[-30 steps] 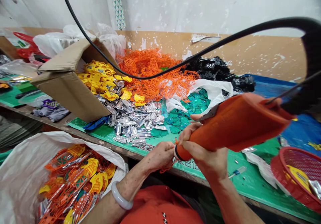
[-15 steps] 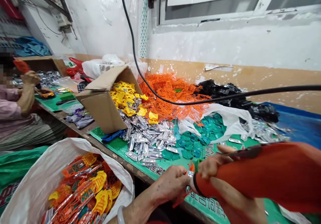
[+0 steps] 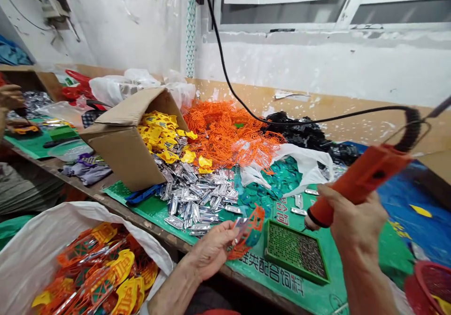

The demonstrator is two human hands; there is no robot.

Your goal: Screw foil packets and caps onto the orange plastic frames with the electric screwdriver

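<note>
My left hand (image 3: 210, 253) pinches an orange plastic lattice part (image 3: 258, 218) with a silver piece and a teal piece against it, over the table's front edge. An orange electric screwdriver (image 3: 368, 171) is wrapped in my right hand (image 3: 359, 221), its tip pointing down and left. Below that tip stands a green tray (image 3: 298, 274) with small holes and many tiny screws (image 3: 312, 256) at its right side. The tip is close above the tray's far right edge; I cannot tell whether a screw sits on it.
Silver pieces (image 3: 192, 202), teal pieces (image 3: 289, 174) and an orange lattice heap (image 3: 225, 127) cover the table. A cardboard box (image 3: 128, 160) holds yellow parts. A white sack (image 3: 141, 237) of assembled parts stands left. The black cord (image 3: 232, 87) hangs across. Another person's hand (image 3: 10, 98) is far left.
My right hand has drawn the screwdriver away from the orange part, rightward to the screw tray, which now shows. My left hand still holds the part. The view has shifted right.
</note>
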